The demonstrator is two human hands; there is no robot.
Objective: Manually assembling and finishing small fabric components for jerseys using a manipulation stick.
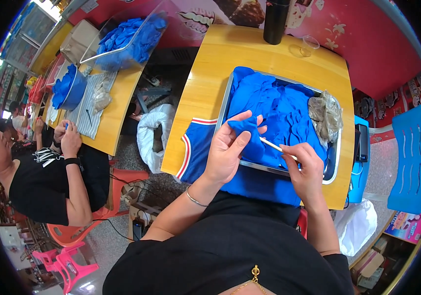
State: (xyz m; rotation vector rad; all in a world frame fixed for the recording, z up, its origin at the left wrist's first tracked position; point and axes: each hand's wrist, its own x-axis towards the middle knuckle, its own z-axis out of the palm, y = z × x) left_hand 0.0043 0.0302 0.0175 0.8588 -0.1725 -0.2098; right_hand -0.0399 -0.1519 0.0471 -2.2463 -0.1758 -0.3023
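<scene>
My left hand [227, 150] pinches a small blue fabric piece [246, 129] between thumb and fingers, above the near edge of a metal tray. Closed on a thin pale stick [270, 144], my right hand [305, 164] points it leftward, its tip against or just beside the blue fabric. The metal tray [339, 164] carries a heap of blue fabric pieces [284, 108]. A crumpled translucent plastic bag [325, 117] lies at the tray's right side. Under the tray's near left, a blue jersey [198, 150] with red and white trim covers part of the table.
The yellow table [186, 105] bears a black bottle [275, 22] and a clear cup [309, 45] at its far side. At left a person [38, 182] works by a blue tub [73, 91] and a clear bin [127, 46] of blue pieces. Blue chair [409, 160] stands right.
</scene>
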